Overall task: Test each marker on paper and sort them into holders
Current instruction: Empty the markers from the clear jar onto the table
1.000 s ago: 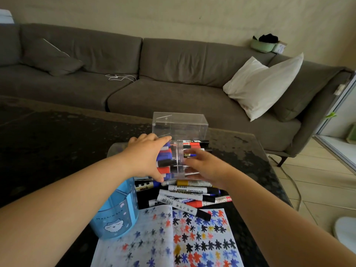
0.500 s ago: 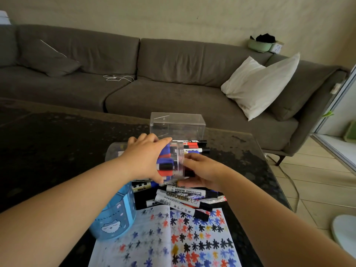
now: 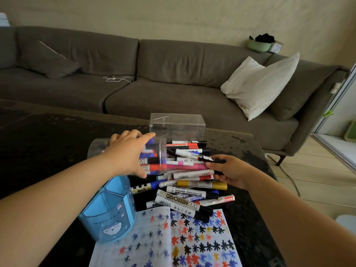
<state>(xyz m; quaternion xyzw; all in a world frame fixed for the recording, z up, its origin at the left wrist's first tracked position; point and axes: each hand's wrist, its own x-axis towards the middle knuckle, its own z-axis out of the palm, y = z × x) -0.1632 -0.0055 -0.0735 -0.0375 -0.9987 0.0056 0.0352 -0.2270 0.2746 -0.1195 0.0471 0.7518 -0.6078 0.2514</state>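
At frame centre, left hand point(image 3: 128, 154) grips a tipped clear holder point(image 3: 154, 155), steadying it, while right hand point(image 3: 228, 170) pinches a black marker point(image 3: 209, 159) from the pile point(image 3: 190, 182).

My left hand point(image 3: 127, 155) grips a clear holder point(image 3: 154, 155) lying on its side, full of markers. My right hand point(image 3: 229, 171) pinches a black marker point(image 3: 211, 159) over the pile point(image 3: 190, 182) on the bench point(image 3: 48, 143). A blue holder point(image 3: 108, 211) stands beside the paper point(image 3: 192, 241).
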